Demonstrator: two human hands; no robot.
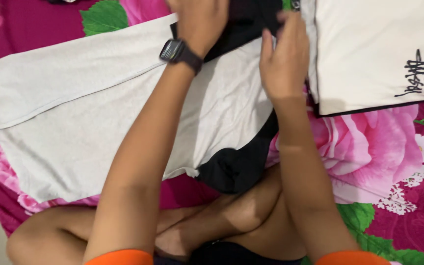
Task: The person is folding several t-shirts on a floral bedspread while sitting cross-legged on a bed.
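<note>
My left hand, with a black watch on its wrist, grips the black fabric of a garment at the top middle. My right hand pinches the same black fabric just to the right, fingers closed on its edge. The garment's light grey part lies spread flat to the left on the bed. A black section of it shows near my crossed legs.
A folded white garment with a black print lies at the top right. The bedsheet is magenta with large pink roses and green leaves. My bare legs are crossed at the bottom.
</note>
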